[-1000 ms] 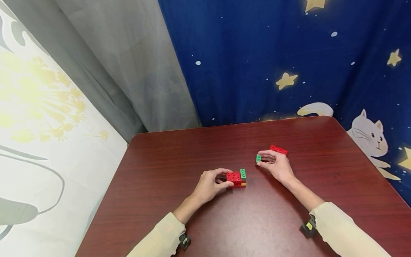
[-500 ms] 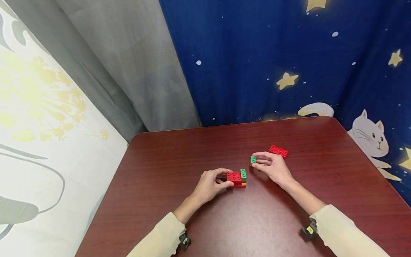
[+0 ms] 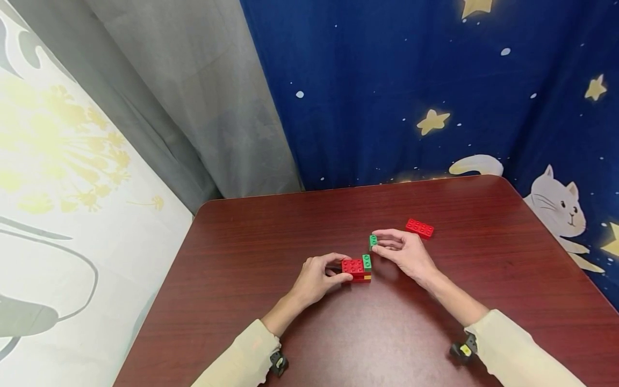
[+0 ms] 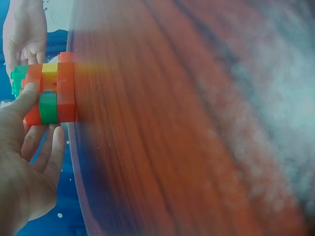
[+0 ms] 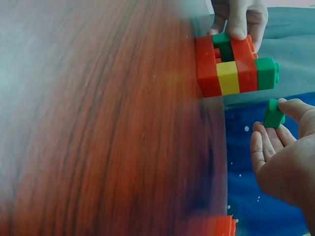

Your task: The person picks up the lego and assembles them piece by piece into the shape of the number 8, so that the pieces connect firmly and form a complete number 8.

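A small stack of toy bricks stands on the table, held at its left end by my left hand [image 3: 314, 278] between thumb and fingers. Its lower red brick [image 5: 206, 66] and upper red brick [image 5: 246, 64] are spaced apart by a yellow brick [image 5: 228, 77] at one end and a green brick [image 4: 48, 108] at the other. On top, at the right end, sits another green brick [image 5: 266, 73]. My right hand [image 3: 405, 252] pinches a loose two-stud green brick [image 5: 273, 114] by its ends, raised just behind and right of the stack.
A loose red brick [image 3: 419, 228] lies on the table behind my right hand. The dark wooden table [image 3: 271, 226] reaches back to a blue star-patterned curtain [image 3: 367, 97] and a grey curtain [image 3: 193, 107].
My right hand has carried the green brick leftward, from near the loose red brick to close beside the stack. The left hand and the stack have stayed in place.
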The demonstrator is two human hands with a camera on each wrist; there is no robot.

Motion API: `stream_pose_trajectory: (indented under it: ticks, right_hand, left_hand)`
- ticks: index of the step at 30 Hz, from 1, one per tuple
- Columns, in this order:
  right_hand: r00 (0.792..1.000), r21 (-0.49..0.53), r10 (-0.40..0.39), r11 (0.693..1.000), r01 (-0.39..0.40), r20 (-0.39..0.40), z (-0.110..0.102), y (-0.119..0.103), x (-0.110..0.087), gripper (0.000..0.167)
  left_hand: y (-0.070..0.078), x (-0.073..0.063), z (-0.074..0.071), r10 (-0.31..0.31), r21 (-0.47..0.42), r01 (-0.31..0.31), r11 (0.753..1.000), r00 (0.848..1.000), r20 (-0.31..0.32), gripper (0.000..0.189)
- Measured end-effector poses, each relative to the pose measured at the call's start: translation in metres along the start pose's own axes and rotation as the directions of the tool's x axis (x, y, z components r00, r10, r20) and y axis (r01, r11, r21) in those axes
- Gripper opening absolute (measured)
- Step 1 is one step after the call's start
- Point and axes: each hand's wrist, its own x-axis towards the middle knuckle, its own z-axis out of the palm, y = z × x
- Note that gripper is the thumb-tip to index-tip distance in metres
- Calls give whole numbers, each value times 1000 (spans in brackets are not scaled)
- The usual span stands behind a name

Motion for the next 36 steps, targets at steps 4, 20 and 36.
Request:
stream_pose_trajectory:
  ticks: [4,20,36]
  right_hand:
    - [1000,-5,-8,1000,8,2,3,-4,-1,40]
    - [996,44,-64,997,62,62,21,-17,-4,38]
    - [986,-24,-112,993,116,122,40,-16,-8,37]
  left_hand:
    - [-1,0,0,0,-5,0,1000,1000,-5,37]
    - [-2,1,1,-7,-5,7,1000,1000,4,37]
    - [-2,1,1,-1,4,1,1000,1000,-1,37]
